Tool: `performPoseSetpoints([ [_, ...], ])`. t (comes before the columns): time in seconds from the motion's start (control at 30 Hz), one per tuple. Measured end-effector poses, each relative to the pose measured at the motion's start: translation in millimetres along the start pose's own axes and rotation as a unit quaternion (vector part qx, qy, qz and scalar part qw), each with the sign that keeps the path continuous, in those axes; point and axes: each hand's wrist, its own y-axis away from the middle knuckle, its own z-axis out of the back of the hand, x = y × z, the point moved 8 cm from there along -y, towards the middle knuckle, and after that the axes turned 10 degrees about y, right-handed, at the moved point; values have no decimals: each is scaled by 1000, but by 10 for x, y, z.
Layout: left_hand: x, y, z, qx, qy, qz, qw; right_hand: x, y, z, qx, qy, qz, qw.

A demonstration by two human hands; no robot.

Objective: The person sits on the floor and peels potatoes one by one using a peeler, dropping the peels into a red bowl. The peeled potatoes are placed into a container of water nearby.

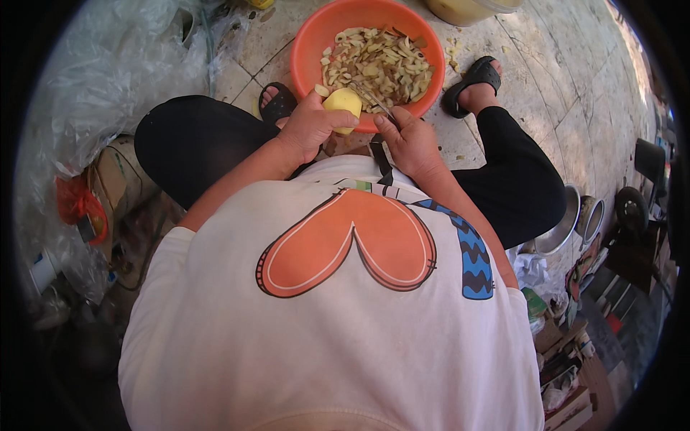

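My left hand [308,128] grips a peeled yellow potato [343,102] over the near rim of an orange plastic basin [308,59]. Between the fingers and thumb of my right hand [414,141] is a slim metal peeler [380,102], its tip angled toward the potato and its exact shape hard to make out. A small gap separates the potato from my right hand. Potato peelings [385,67], pale and brownish, cover the bottom of the basin. One pale scrap [322,90] sticks up beside my left fingers.
Beyond the basin on the right stands a tub [463,11] with yellowish contents. Scraps [454,56] lie on the tiled floor [531,70]. Clear plastic sheeting [124,59] heaps up at left. Metal bowls [563,221] sit by my right knee. My sandalled feet flank the basin.
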Motion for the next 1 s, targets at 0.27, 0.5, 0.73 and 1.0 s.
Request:
performPoseSetpoints([
  [0.27, 59, -10, 5, 6, -23, 38, 999, 228, 57, -28, 54, -9, 72, 996],
  [0.5, 8, 249, -246, 31, -64, 36, 997, -397, -111, -234, 51, 119, -72, 989],
  [0.73, -15, 59, -90, 39, 45, 28, 998, -295, -111, -25, 12, -10, -82, 997],
  [1.0, -84, 17, -70, 13, 42, -12, 999, 45, 32, -73, 17, -93, 27, 995],
])
